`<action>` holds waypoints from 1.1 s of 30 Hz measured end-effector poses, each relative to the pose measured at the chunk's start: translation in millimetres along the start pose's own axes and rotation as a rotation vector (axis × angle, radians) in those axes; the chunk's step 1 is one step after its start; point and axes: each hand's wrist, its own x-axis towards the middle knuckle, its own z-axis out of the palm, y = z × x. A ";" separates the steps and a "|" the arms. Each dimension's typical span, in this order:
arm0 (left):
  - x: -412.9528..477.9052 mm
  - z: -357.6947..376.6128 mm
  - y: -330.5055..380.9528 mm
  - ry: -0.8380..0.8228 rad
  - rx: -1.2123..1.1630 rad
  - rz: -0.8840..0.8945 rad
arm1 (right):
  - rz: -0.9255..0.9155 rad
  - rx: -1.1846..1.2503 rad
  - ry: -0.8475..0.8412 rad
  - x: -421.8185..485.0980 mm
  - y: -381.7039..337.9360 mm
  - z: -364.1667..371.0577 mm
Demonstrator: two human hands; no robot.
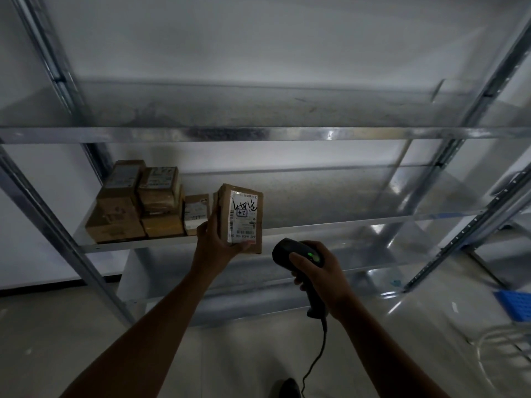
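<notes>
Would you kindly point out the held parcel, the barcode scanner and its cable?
parcel (244,216), head view, on its white shipping label.
barcode scanner (283,251), head view, on its dark head.
cable (325,327), head view, just below the handle.

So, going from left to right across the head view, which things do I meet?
First the stacked boxes → parcel → scanner → blue plastic grid.

Small print on the parcel label is way too tiny to read. The scanner cable runs off the edge at 6 o'clock, and the blue crate at 4 o'clock gets cropped too.
</notes>
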 end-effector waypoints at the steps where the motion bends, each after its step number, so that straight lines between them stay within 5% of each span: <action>1: -0.9 1.8 -0.4 -0.001 0.011 -0.012 | 0.002 0.001 0.004 -0.2 0.9 -1.1; 13: -17.1 8.5 29.2 -0.041 0.145 -0.136 | 0.035 -0.026 0.033 -1.4 9.9 -11.2; 33: -22.6 38.4 46.4 -0.112 0.158 -0.081 | 0.065 -0.010 0.037 -5.6 24.5 -36.1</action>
